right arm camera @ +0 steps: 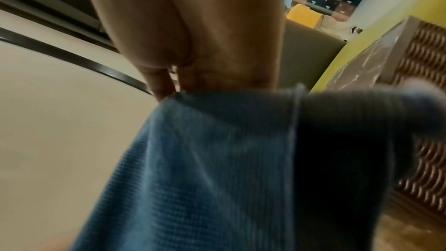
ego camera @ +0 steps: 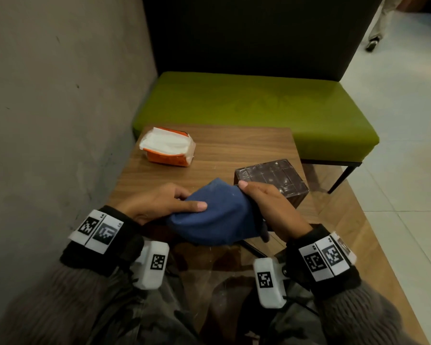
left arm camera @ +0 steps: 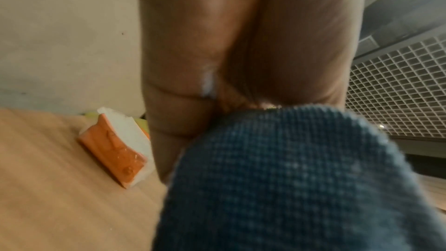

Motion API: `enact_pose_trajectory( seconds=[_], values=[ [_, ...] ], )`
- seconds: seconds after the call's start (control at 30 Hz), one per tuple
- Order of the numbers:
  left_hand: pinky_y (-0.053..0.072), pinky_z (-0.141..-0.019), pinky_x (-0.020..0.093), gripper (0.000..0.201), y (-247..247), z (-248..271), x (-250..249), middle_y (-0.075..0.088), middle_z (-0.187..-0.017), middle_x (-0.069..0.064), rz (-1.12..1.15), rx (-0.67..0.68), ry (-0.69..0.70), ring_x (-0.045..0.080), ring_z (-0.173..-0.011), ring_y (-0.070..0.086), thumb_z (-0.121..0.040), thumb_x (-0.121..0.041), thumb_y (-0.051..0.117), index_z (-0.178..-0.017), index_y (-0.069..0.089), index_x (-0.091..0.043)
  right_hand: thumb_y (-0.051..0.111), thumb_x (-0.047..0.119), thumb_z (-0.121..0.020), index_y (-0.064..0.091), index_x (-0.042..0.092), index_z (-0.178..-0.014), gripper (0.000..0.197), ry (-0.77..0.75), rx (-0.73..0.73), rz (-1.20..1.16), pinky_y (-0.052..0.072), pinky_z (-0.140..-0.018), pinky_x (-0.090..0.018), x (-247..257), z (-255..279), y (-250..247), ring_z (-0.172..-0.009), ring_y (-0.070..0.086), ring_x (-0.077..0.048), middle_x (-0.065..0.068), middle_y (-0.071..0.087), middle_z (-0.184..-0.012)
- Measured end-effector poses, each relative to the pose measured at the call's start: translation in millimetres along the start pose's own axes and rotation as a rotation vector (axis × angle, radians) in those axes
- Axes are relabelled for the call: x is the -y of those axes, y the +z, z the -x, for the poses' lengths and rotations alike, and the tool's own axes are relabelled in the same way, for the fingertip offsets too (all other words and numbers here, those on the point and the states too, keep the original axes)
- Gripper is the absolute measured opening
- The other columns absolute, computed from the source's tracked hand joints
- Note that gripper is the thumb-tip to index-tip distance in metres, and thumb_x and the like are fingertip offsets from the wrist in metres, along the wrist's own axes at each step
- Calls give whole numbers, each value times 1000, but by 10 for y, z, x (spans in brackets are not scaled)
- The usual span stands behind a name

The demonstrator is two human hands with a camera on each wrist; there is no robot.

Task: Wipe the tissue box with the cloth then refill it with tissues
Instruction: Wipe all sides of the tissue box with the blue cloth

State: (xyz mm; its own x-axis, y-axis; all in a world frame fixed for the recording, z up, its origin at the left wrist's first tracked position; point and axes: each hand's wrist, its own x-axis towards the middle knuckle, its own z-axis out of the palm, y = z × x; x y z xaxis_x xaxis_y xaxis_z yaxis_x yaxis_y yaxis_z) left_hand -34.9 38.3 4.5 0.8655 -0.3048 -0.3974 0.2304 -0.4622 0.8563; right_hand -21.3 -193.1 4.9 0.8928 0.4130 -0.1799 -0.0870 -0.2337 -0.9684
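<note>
Cloth (ego camera: 214, 215) gripped by left hand (ego camera: 157, 204) and right hand (ego camera: 271, 205) above counter (ego camera: 234, 150); box (ego camera: 271, 181) at right edge, tissues (ego camera: 168, 149) far-left corner. Risk: wiping pressure could push box off edge.

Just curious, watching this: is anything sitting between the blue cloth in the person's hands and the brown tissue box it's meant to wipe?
Nothing visible. Both hands hold the blue cloth just in front of the brown tissue box, the right hand nearest it.
</note>
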Motion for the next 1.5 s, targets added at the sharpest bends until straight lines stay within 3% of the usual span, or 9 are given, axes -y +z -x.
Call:
enact_pose_trajectory(
  seconds=[0.27,0.43,0.6,0.8,1.0,1.1,1.2,1.3,1.5],
  values=[
    [42,-65,25,49,-369,72,-20,65,-72,14,-133,-315,346,9,-71,55,-62,-48,67,-80,69,-2,43,22,-100,61,2,-93,28,-31,-436,-110,46,-81,-37,-259,-15,-230,-93,58,-26,-19,63,-94],
    [49,-77,17,40,-477,218,-238,69,-90,9,-8,-225,343,8,-86,62,-69,-37,69,-94,68,-6,47,23,-99,62,20,-77,27,24,-648,-144,45,-81,-32,-336,-48,-480,-97,58,-21,-11,65,-100],
    [49,-89,28,28,-295,100,-384,65,-111,17,17,-66,128,17,-100,61,-88,-24,61,-111,63,-8,54,24,-96,61,21,-83,16,-105,-545,-128,45,-75,-27,-212,-12,-374,-81,57,-10,1,64,-82],
    [55,-70,25,26,14,-5,-329,67,-106,10,458,-43,-96,15,-91,64,-91,1,46,-109,62,-7,60,17,-93,60,20,-89,5,-435,-470,38,45,-66,-15,-59,92,-77,-77,59,-3,6,64,-86],
    [48,-97,40,60,233,-10,-475,65,-113,20,695,27,-93,29,-107,62,-82,-46,50,-113,61,4,61,20,-87,65,7,-91,14,-697,-257,359,52,-86,-29,-214,170,288,-107,61,-6,4,64,-121],
    [53,-86,35,53,292,0,-488,68,-97,18,567,84,-49,25,-90,66,-76,-46,55,-102,65,0,65,20,-85,64,10,-84,11,-765,-213,526,53,-79,-24,-269,184,352,-104,62,-5,5,64,-122],
    [54,-71,23,32,311,-28,-432,69,-89,14,419,5,19,18,-79,66,-77,-22,62,-99,66,0,66,24,-84,65,8,-79,17,-752,-137,487,53,-71,-29,-251,219,316,-94,64,-10,0,67,-107],
    [49,-84,34,25,212,0,-383,66,-107,22,234,6,70,30,-98,61,-84,-7,63,-108,65,-2,62,21,-85,67,5,-81,17,-722,-214,275,50,-74,-26,-144,227,149,-89,63,-11,-2,68,-100],
    [49,-91,40,26,-92,67,-391,68,-110,16,-49,159,188,28,-107,62,-82,-13,62,-104,71,-24,73,22,-72,48,29,-133,67,-328,111,912,20,-109,-31,44,-229,-109,-139,19,-25,-2,26,-153]
  ],
)
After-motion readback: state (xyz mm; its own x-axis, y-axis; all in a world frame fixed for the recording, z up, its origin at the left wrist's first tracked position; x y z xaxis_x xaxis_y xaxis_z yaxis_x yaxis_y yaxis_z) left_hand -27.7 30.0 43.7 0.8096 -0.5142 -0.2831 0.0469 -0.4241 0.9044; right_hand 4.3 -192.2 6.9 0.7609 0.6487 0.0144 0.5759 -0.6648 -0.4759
